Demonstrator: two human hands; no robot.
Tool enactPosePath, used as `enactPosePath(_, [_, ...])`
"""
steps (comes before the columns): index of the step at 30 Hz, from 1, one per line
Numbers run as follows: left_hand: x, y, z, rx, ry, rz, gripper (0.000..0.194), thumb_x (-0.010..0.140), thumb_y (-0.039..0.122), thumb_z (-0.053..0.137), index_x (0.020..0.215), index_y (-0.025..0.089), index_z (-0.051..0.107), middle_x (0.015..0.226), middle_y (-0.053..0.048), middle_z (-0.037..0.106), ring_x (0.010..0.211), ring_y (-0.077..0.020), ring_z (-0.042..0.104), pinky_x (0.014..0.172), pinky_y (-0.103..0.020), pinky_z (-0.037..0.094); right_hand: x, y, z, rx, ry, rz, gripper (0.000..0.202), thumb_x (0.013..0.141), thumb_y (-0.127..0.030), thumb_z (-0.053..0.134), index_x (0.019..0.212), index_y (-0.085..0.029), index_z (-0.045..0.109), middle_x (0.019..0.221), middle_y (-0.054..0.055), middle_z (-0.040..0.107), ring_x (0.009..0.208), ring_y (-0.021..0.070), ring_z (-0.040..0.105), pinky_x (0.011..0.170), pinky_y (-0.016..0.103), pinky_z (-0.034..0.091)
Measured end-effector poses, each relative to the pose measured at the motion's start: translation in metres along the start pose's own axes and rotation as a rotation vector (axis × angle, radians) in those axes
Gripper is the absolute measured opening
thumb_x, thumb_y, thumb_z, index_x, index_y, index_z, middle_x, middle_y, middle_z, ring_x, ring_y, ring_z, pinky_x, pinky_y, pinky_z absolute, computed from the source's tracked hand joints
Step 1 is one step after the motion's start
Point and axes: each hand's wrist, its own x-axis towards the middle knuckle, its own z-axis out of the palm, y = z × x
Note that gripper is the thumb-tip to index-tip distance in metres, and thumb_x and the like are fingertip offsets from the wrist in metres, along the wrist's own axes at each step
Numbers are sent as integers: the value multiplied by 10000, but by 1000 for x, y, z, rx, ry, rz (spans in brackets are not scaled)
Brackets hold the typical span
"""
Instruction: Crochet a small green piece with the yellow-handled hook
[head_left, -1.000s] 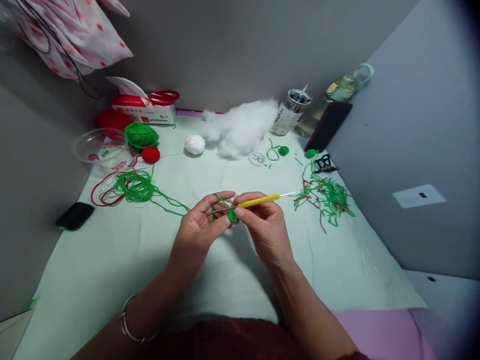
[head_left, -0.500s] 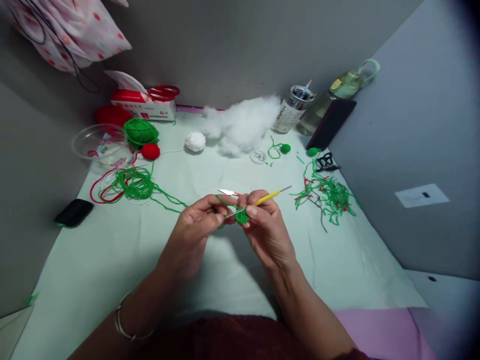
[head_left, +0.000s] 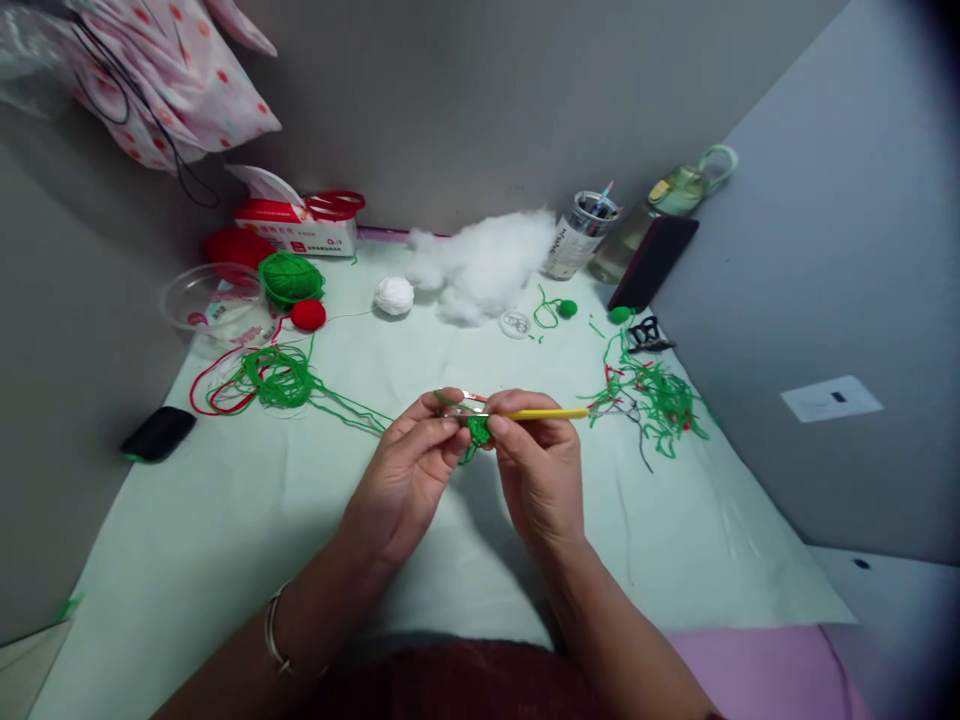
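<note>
A small green crochet piece point(head_left: 478, 430) sits between my two hands above the middle of the table. My right hand point(head_left: 541, 465) is closed around a crochet hook with a yellow handle point(head_left: 551, 413), its thumb pressing by the piece's right edge. The hook lies nearly level, its metal shaft crossing over the top of the piece toward the left thumb. My left hand point(head_left: 409, 470) pinches the piece's left side, with green yarn over its forefinger. Strands run from there to a loose green yarn heap point(head_left: 277, 378). Fingers hide the hook's tip. Behind them, a shiny blade-like object is partly visible.
White stuffing point(head_left: 491, 265), a white yarn ball point(head_left: 394, 295) and a pen cup point(head_left: 579, 238) stand at the back. Green yarn scraps point(head_left: 664, 400) lie right. A green yarn ball point(head_left: 291, 278), plastic tub point(head_left: 214, 300) and black object point(head_left: 159, 434) are left.
The hook has turned from slanting up to the right to nearly level. My left hand has come closer to the crochet piece. The whole view has shifted slightly.
</note>
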Motion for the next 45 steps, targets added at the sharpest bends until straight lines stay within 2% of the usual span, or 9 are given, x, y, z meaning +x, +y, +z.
enactPosePath(4, [-1, 0, -3, -4, -47, -21, 208, 700, -18, 728, 854, 108, 790, 801, -32, 698, 696, -81, 658, 613, -131, 560, -1, 3, -3, -43, 11, -56, 142, 772, -148, 854, 816, -277, 811, 824, -30, 740, 770, 113, 668, 677, 229, 570])
enactPosePath(9, [-6, -4, -7, 198, -191, 99, 259, 815, 197, 796, 1068, 143, 791, 953, -57, 716, 825, -129, 653, 743, -220, 574, -5, 2, -2, -124, -8, -182, 169, 829, -136, 831, 864, -302, 827, 869, -10, 755, 850, 141, 698, 729, 259, 597])
enactPosePath(13, [-6, -7, -9, 373, -165, 185, 332, 838, 197, 852, 1154, 226, 756, 922, 5, 697, 832, -104, 639, 823, -217, 539, -6, -1, -2, -136, -19, -202, 130, 848, -178, 836, 879, -304, 827, 878, 4, 743, 836, 159, 690, 632, 255, 579])
enactPosePath(19, [-6, -2, -10, 402, -124, 198, 358, 844, 239, 840, 1189, 214, 746, 912, -5, 702, 798, -123, 648, 782, -250, 547, -5, -5, -9, -187, -67, -140, 57, 919, -281, 794, 961, -283, 832, 913, 12, 749, 762, 141, 686, 697, 291, 596])
enactPosePath(26, [-9, 3, -12, 422, -120, 191, 372, 827, 246, 860, 1185, 205, 770, 882, 2, 688, 828, -139, 647, 852, -285, 536, -7, -8, -6, -306, -56, -238, 113, 950, -268, 757, 1009, -312, 843, 942, 20, 795, 795, 159, 719, 694, 302, 607])
enactPosePath(33, [-10, 7, -12, 461, -107, 178, 348, 847, 277, 828, 1178, 187, 768, 878, -29, 715, 840, -178, 655, 879, -332, 514, -1, -7, -9, -92, -132, -88, 129, 985, -372, 715, 969, -265, 785, 900, 23, 800, 684, 139, 675, 679, 316, 612])
enactPosePath(36, [-10, 8, -11, 477, -103, 167, 317, 853, 283, 821, 1156, 197, 783, 871, -28, 707, 838, -176, 647, 886, -326, 502, 0, -11, -10, -61, -174, -84, 147, 1004, -380, 687, 970, -258, 761, 882, 20, 794, 685, 140, 687, 659, 306, 603])
enactPosePath(40, [-11, 8, -14, 497, -95, 202, 290, 859, 296, 818, 1138, 216, 802, 834, -9, 672, 812, -158, 622, 863, -305, 500, -5, -15, -11, -165, -176, -143, 151, 1039, -355, 634, 1007, -270, 755, 948, 25, 814, 727, 154, 732, 709, 339, 632])
enactPosePath(45, [-11, 7, -18, 571, -88, 273, 287, 854, 297, 835, 1134, 242, 808, 858, -3, 663, 841, -147, 621, 836, -272, 518, -13, -13, -12, -319, -171, -320, 204, 1068, -228, 563, 1077, -296, 754, 1020, 8, 809, 762, 149, 759, 732, 347, 640])
